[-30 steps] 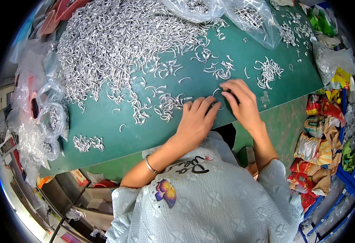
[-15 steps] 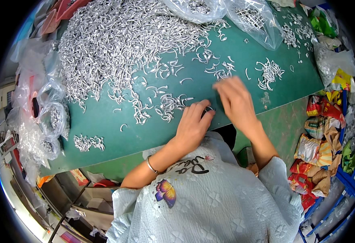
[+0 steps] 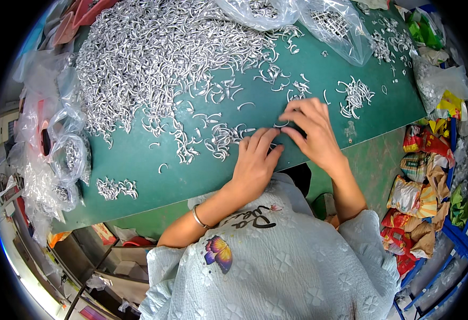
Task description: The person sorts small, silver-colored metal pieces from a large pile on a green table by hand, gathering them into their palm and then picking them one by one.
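Low over the front part of the green table, my left hand [image 3: 255, 159] has its fingers curled toward the thumb. A bit of silver metal shows between them, mostly hidden. Close on its right, my right hand [image 3: 315, 132] pinches a small curved silver metal piece [image 3: 281, 125] between thumb and fingertips. The two hands nearly meet. Just left of my left hand lies a small cluster of similar curved pieces [image 3: 224, 141]. Several more of these pieces [image 3: 296, 95] lie beyond my right fingers.
A large heap of curved metal pieces [image 3: 143, 58] covers the far left of the green table [image 3: 191, 184]. Smaller piles lie at the right [image 3: 355, 97] and front left [image 3: 116, 188]. Clear plastic bags [image 3: 332, 26] stand at the back, others [image 3: 68, 144] along the left edge.
My right hand has turned and come slightly down and inward, and a curved metal piece now shows at its fingertips. My left hand stays nearly in place.
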Demonstrator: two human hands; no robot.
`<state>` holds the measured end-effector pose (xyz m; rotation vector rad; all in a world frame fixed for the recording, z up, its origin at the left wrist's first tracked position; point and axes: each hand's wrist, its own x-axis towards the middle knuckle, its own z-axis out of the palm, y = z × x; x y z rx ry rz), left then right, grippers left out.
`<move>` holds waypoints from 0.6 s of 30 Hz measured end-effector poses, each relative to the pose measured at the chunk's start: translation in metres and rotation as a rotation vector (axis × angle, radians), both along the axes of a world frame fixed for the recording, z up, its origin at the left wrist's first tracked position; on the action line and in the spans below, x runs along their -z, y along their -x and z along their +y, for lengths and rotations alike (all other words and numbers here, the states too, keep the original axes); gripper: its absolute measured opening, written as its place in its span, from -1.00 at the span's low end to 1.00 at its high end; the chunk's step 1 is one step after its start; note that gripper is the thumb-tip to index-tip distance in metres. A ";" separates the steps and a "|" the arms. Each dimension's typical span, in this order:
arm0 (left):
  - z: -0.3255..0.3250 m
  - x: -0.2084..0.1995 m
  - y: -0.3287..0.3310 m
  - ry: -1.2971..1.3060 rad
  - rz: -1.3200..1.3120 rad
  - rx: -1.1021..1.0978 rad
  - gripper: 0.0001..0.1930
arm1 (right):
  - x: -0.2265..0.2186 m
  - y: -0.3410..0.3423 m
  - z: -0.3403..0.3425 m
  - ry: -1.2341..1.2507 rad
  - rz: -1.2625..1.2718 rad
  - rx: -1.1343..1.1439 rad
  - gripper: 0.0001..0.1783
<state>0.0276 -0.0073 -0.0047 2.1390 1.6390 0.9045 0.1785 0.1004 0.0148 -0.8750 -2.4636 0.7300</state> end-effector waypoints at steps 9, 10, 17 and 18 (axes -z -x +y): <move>0.004 0.002 0.000 0.017 0.067 0.061 -0.77 | 0.008 -0.011 0.009 -0.098 -0.016 0.097 -0.78; 0.003 0.003 -0.001 0.018 0.071 0.065 -0.77 | 0.009 -0.013 0.011 -0.089 0.006 0.111 -0.79; 0.001 0.002 -0.001 0.018 0.027 0.037 -0.77 | 0.017 0.023 0.013 -0.247 -0.024 0.192 -0.85; -0.002 0.003 0.000 0.019 0.022 0.045 -0.77 | 0.012 0.022 0.011 -0.240 -0.037 0.138 -0.86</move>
